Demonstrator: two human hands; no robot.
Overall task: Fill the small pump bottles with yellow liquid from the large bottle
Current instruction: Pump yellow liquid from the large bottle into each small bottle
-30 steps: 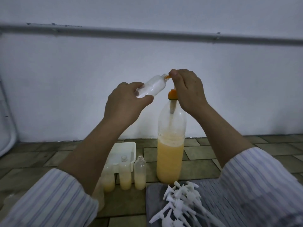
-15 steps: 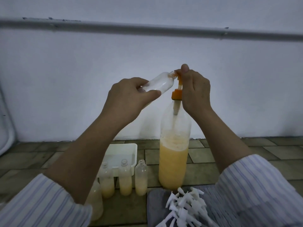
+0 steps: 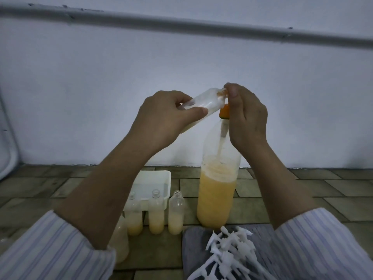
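Pale wall (image 3: pixel 101 77) with a grey pipe (image 3: pixel 181 22) running across it backs a tiled floor (image 3: pixel 302 188) where the work is laid out. Held up in front of the wall, a small bottle (image 3: pixel 203 100) lies tilted, its mouth raised to the right and meeting the orange pump (image 3: pixel 224 111) on top of the large bottle (image 3: pixel 219 178); a little yellow liquid shows at its low end, just below the thumb. The left hand (image 3: pixel 161 118) grips this small bottle around its base, thumb along the near side and fingers curled over the far side. The right hand (image 3: pixel 246 118) is closed around the pump head, fingertips pinched at the small bottle's mouth, thumb pointing up. The large bottle stands upright on the floor, directly under the right hand, roughly half full of yellow liquid with a foamy band on top and a pump tube running down its neck. Just left of it three filled bottles (image 3: pixel 155 215) stand in a row without caps, each partly filled with pale yellow liquid; the leftmost is partly hidden by the left forearm. Behind them sits a white tray (image 3: pixel 165 178). Another bottle (image 3: pixel 121 243) shows beside the left sleeve (image 3: pixel 50 253), mostly hidden. In the foreground, a heap of white pump tops (image 3: pixel 232 251) lies on a grey cloth (image 3: pixel 193 249), next to the striped right sleeve (image 3: pixel 323 249).
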